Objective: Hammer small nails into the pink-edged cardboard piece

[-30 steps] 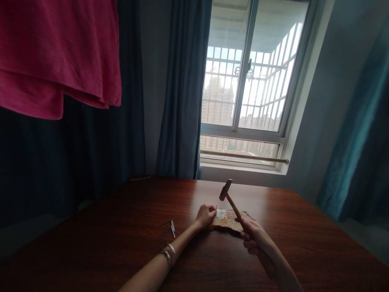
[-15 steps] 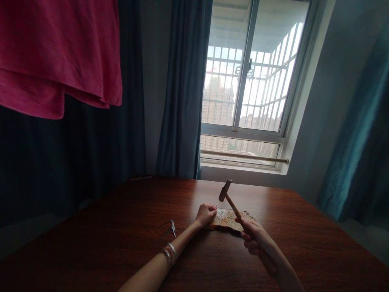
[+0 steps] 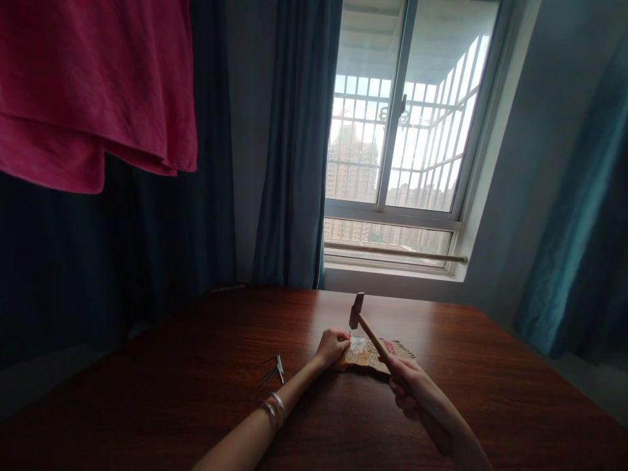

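My left hand (image 3: 333,347) is closed in a pinch around a thin upright nail (image 3: 350,334) at the left end of a wooden board (image 3: 362,353). Many small dark marks or holes dot this board, and it has a wavy near edge. My right hand (image 3: 409,386) is wrapped around the wooden handle of a hammer (image 3: 373,338). The hammer's metal head is raised just above the nail, apart from it as far as I can see. Left of my left forearm, several loose nails (image 3: 279,367) lie in a small heap on the table.
The brown wooden table (image 3: 206,405) stretches to the window (image 3: 392,163) and wall. Dark blue curtains (image 3: 294,150) hang at its far left, with another curtain (image 3: 564,248) on the right. A pink cloth (image 3: 98,91) hangs at the upper left.
The hammer head has swung left and slightly down, closer above the nail, and my right hand has shifted a little with it. My left hand stays where it was.
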Action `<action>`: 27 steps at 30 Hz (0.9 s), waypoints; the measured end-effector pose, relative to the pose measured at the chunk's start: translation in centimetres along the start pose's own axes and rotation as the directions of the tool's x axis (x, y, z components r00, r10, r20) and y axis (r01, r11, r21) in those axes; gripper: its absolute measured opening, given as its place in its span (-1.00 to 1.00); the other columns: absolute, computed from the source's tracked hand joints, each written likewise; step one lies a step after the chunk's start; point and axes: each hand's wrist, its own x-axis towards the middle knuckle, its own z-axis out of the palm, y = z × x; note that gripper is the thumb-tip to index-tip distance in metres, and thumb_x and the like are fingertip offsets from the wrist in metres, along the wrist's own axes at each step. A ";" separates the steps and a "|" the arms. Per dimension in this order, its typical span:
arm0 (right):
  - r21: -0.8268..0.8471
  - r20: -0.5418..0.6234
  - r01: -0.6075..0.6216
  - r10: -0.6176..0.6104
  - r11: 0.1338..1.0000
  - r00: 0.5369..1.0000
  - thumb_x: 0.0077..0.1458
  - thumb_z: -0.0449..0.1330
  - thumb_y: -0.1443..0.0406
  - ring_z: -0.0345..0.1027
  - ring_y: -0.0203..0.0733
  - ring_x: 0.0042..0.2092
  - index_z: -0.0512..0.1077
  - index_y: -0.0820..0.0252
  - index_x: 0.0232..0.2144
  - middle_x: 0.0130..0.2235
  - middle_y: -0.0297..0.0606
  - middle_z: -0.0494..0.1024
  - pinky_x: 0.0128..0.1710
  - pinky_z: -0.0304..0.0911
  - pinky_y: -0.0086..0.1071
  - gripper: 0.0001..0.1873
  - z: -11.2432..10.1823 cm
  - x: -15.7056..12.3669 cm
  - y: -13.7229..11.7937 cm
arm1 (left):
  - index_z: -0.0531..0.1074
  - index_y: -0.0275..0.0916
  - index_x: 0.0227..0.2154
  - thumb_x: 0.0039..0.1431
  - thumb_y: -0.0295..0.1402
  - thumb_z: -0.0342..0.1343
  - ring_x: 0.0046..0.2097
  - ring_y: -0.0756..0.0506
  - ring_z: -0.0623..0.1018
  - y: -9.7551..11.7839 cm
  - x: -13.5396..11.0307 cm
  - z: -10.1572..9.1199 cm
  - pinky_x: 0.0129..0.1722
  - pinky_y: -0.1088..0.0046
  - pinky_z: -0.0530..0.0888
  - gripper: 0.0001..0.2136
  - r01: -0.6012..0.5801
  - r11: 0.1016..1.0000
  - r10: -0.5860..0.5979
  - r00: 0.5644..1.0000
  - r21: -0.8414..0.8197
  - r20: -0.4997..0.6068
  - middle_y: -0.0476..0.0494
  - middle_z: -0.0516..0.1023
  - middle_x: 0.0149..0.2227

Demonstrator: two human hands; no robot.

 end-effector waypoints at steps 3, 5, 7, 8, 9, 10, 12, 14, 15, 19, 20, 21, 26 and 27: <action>-0.015 -0.004 0.009 -0.009 1.000 1.000 -0.06 0.07 -0.10 -0.11 -0.51 -0.78 0.19 0.13 -0.07 -0.70 -0.56 0.18 -0.83 -0.26 -0.61 -0.40 0.1 0.1 0.2 | 0.55 -0.28 -0.52 -0.10 -0.39 0.08 -0.28 -0.06 0.52 0.2 0.0 -0.1 -0.23 0.52 0.38 -0.85 0.010 1.000 -0.010 1.000 0.009 0.005 -0.10 0.58 -0.36; -0.016 0.000 0.022 -0.022 1.000 1.000 -0.05 0.06 -0.10 -0.12 -0.50 -0.78 0.19 0.12 -0.07 -0.70 -0.56 0.17 -0.83 -0.26 -0.60 -0.41 0.2 0.1 0.2 | 0.55 -0.28 -0.52 -0.10 -0.39 0.08 -0.28 -0.06 0.51 0.3 -0.1 -0.1 -0.24 0.52 0.38 -0.85 0.006 1.000 -0.006 1.000 0.002 0.010 -0.10 0.58 -0.36; -0.043 -0.011 0.022 -0.023 0.999 1.000 -0.04 0.06 -0.09 -0.12 -0.50 -0.79 0.20 0.13 -0.09 -0.70 -0.55 0.17 -0.84 -0.26 -0.61 -0.43 0.3 0.0 0.1 | 0.54 -0.29 -0.52 -0.10 -0.39 0.08 -0.29 -0.06 0.51 0.4 -0.1 -0.1 -0.25 0.52 0.38 -0.85 0.009 1.000 -0.008 1.000 -0.005 0.017 -0.10 0.58 -0.37; -0.064 -0.019 0.015 -0.016 0.998 1.000 -0.04 0.06 -0.09 -0.12 -0.50 -0.79 0.21 0.14 -0.10 -0.71 -0.55 0.17 -0.84 -0.26 -0.61 -0.44 0.4 0.0 0.0 | 0.54 -0.29 -0.52 -0.10 -0.39 0.08 -0.29 -0.06 0.51 0.4 -0.1 -0.1 -0.25 0.52 0.38 -0.85 0.013 1.000 -0.013 1.000 -0.008 0.021 -0.10 0.58 -0.36; -0.084 -0.021 0.006 -0.007 0.996 1.000 -0.04 0.06 -0.09 -0.11 -0.49 -0.79 0.21 0.14 -0.11 -0.71 -0.55 0.17 -0.85 -0.26 -0.61 -0.44 0.5 -0.1 0.0 | 0.54 -0.29 -0.52 -0.10 -0.39 0.08 -0.30 -0.06 0.51 0.5 -0.1 -0.1 -0.25 0.52 0.38 -0.86 0.020 1.000 -0.020 1.000 -0.009 0.022 -0.10 0.58 -0.36; -0.095 -0.019 0.001 -0.002 0.996 1.000 -0.03 0.06 -0.09 -0.11 -0.49 -0.80 0.22 0.15 -0.12 -0.72 -0.55 0.17 -0.85 -0.25 -0.60 -0.45 0.5 -0.1 0.0 | 0.54 -0.28 -0.52 -0.10 -0.39 0.08 -0.30 -0.06 0.51 0.5 -0.1 -0.1 -0.25 0.52 0.38 -0.86 0.026 1.000 -0.026 0.999 -0.010 0.020 -0.10 0.58 -0.36; -0.092 0.001 0.001 0.000 0.996 1.000 -0.02 0.05 -0.09 -0.11 -0.48 -0.80 0.21 0.15 -0.12 -0.72 -0.55 0.17 -0.86 -0.23 -0.60 -0.46 0.6 -0.1 -0.1 | 0.54 -0.28 -0.52 -0.10 -0.40 0.09 -0.29 -0.06 0.51 0.5 -0.1 0.0 -0.25 0.52 0.38 -0.87 0.033 0.999 -0.033 0.999 -0.011 0.012 -0.10 0.57 -0.35; -0.083 0.013 0.010 -0.009 0.996 1.000 -0.01 0.04 -0.08 -0.11 -0.47 -0.80 0.21 0.14 -0.11 -0.72 -0.55 0.16 -0.86 -0.23 -0.60 -0.47 0.7 -0.1 0.0 | 0.54 -0.28 -0.51 -0.11 -0.41 0.10 -0.29 -0.05 0.51 0.4 -0.1 0.1 -0.25 0.53 0.38 -0.87 0.036 0.999 -0.036 0.999 -0.008 0.004 -0.10 0.57 -0.35; -0.087 0.009 0.007 -0.007 0.996 1.000 0.00 0.04 -0.08 -0.11 -0.47 -0.80 0.21 0.14 -0.12 -0.72 -0.55 0.17 -0.86 -0.24 -0.60 -0.47 0.7 -0.1 0.0 | 0.54 -0.28 -0.51 -0.11 -0.42 0.10 -0.30 -0.05 0.51 0.3 0.0 0.1 -0.26 0.54 0.39 -0.88 0.033 0.999 -0.033 0.999 -0.008 0.002 -0.10 0.57 -0.35; -0.094 -0.019 0.015 -0.016 0.995 1.000 0.01 0.04 -0.05 -0.12 -0.48 -0.80 0.21 0.15 -0.14 -0.72 -0.55 0.17 -0.86 -0.26 -0.61 -0.51 0.9 -0.2 0.0 | 0.54 -0.28 -0.52 -0.10 -0.43 0.09 -0.30 -0.04 0.51 0.1 0.1 0.3 -0.26 0.55 0.38 -0.88 0.027 1.000 -0.027 1.000 0.007 0.011 -0.09 0.57 -0.36; -0.083 -0.019 0.023 -0.025 0.996 0.999 0.01 0.04 -0.05 -0.12 -0.48 -0.80 0.21 0.15 -0.14 -0.72 -0.55 0.17 -0.86 -0.25 -0.61 -0.51 0.9 -0.2 0.0 | 0.54 -0.28 -0.52 -0.10 -0.43 0.09 -0.30 -0.04 0.51 0.0 0.1 0.3 -0.25 0.54 0.38 -0.87 0.032 0.999 -0.033 0.999 0.021 0.009 -0.09 0.57 -0.36; -0.070 -0.017 0.033 -0.035 0.997 0.999 0.01 0.04 -0.05 -0.12 -0.48 -0.80 0.20 0.14 -0.13 -0.72 -0.56 0.16 -0.86 -0.24 -0.61 -0.51 0.9 -0.2 0.0 | 0.54 -0.28 -0.52 -0.10 -0.43 0.09 -0.30 -0.04 0.51 0.0 0.1 0.3 -0.25 0.54 0.38 -0.87 0.039 0.999 -0.039 0.999 0.037 0.003 -0.08 0.57 -0.36; -0.095 -0.015 0.036 -0.038 0.995 0.999 -0.03 0.06 -0.07 -0.12 -0.48 -0.80 0.22 0.16 -0.15 -0.73 -0.56 0.16 -0.86 -0.24 -0.61 -0.48 0.9 -0.3 0.1 | 0.54 -0.28 -0.53 -0.11 -0.44 0.09 -0.30 -0.04 0.52 0.0 0.0 0.4 -0.25 0.55 0.39 -0.87 0.022 0.999 -0.022 1.000 0.037 -0.014 -0.08 0.58 -0.37; -0.101 -0.015 0.040 -0.041 0.994 0.999 -0.03 0.07 -0.07 -0.12 -0.48 -0.80 0.22 0.16 -0.15 -0.73 -0.56 0.16 -0.87 -0.23 -0.60 -0.48 1.0 -0.3 0.1 | 0.54 -0.28 -0.53 -0.11 -0.44 0.09 -0.31 -0.04 0.52 0.0 0.0 0.3 -0.26 0.55 0.39 -0.87 0.015 1.000 -0.015 1.000 0.027 -0.013 -0.08 0.58 -0.37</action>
